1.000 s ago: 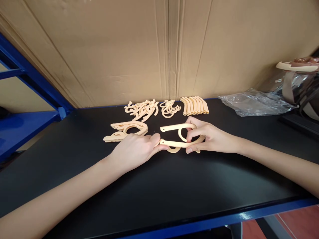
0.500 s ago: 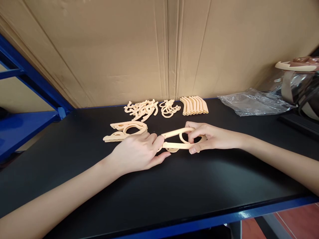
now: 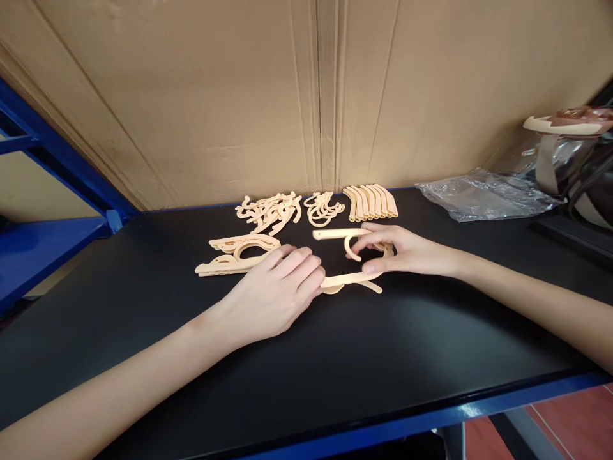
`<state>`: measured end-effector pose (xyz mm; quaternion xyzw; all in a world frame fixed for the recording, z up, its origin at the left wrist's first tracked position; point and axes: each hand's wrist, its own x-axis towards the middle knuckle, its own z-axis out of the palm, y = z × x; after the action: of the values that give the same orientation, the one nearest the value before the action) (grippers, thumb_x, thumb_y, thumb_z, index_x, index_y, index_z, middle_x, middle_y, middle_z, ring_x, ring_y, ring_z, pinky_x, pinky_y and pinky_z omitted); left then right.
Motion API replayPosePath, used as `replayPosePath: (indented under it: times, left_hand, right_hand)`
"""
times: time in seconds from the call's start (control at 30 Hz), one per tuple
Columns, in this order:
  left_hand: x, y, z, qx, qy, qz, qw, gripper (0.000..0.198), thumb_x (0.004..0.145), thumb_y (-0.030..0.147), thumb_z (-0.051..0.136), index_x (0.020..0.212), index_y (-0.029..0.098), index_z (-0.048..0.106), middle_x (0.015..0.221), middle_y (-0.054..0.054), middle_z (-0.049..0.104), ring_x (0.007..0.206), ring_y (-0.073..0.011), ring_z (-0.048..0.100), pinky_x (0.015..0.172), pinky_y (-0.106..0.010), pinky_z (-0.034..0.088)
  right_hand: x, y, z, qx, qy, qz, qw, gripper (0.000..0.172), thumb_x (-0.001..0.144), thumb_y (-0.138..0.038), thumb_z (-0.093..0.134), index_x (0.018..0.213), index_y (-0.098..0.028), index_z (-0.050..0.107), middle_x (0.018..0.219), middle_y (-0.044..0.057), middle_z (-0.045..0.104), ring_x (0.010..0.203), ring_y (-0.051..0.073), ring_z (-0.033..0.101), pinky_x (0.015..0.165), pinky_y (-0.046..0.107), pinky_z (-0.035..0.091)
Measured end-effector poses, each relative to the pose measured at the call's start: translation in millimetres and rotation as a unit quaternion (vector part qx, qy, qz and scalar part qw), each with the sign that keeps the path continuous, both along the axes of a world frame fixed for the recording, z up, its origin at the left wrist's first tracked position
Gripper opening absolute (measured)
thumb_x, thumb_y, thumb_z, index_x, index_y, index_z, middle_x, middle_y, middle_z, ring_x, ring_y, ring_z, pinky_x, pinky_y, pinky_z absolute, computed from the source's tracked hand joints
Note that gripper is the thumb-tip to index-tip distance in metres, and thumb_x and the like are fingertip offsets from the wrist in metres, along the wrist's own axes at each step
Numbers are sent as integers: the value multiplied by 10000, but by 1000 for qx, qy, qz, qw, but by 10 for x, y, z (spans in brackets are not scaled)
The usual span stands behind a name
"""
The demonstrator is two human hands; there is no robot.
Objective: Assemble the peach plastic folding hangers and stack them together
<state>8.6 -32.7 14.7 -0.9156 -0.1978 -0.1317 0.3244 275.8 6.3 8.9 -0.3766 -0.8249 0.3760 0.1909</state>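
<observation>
Grip: the right hand has its thumb and fingers closed about the curved right end of a beige two-armed piece, which is at the middle of the table, arms spread apart and pointing left. The left hand is palm down, knuckles raised, fingers bent together at the left end of the lower arm; its fingertips are hidden, so whether it pinches cannot be told. Both forearms reach in from the near side. Containers: a crumpled clear plastic bag lies flat at the far right; contents cannot be made out. Surface and room, left to right: blue metal framing; stacked beige pieces beside the left hand; a loose pile of beige strips; a cluster of beige hooks; a neat row of curved beige arms. The tabletop is black, blue-edged, backed by brown cardboard.
</observation>
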Motion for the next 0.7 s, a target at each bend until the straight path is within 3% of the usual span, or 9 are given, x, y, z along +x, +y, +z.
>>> replayPosePath:
  times: [0.1, 0.2, 0.4, 0.6, 0.7]
  left_hand:
    - [-3, 9, -59, -17, -19, -5, 1000, 208, 933, 115, 452, 1026, 115, 638, 1176, -99, 647, 1144, -273, 530, 995, -419, 400]
    - [-11, 9, -96, -50, -53, 22, 997, 286, 900, 21, 440, 1073, 135, 638, 1270, -104, 602, 1262, -296, 449, 1008, -433, 399]
    - [-22, -28, -75, -49, -119, 103, 986, 399, 866, -22, 419, 1102, 203, 649, 1348, -130, 519, 1257, -380, 407, 874, -517, 449]
    - [10, -46, -96, -82, -115, 95, 985, 321, 860, 1, 473, 1069, 170, 648, 1143, -142, 563, 941, -259, 519, 761, -388, 515]
    - [26, -40, -102, -95, -105, 64, 988, 306, 873, -12, 432, 1077, 124, 616, 1173, -156, 559, 1020, -267, 526, 827, -397, 520]
  right_hand:
    - [32, 56, -34, 45, 40, -45, 997, 361, 821, -533, 624, 1010, -238, 711, 1000, 33, 623, 897, 185, 558, 785, 320, 439]
    - [59, 93, -62, 106, 93, -110, 984, 352, 883, -527, 543, 996, -250, 729, 1019, 27, 672, 981, 206, 579, 869, 333, 430]
    - [73, 111, -81, 171, 141, -201, 954, 391, 941, -486, 455, 960, -226, 746, 906, 26, 677, 815, 165, 573, 776, 295, 427]
    - [69, 86, -86, 213, 84, -217, 949, 374, 939, -446, 467, 924, -194, 742, 801, 19, 649, 688, 141, 507, 658, 272, 371]
    - [75, 74, -74, 248, 54, -230, 939, 392, 937, -455, 465, 863, -186, 740, 646, -8, 569, 565, 116, 413, 595, 267, 330]
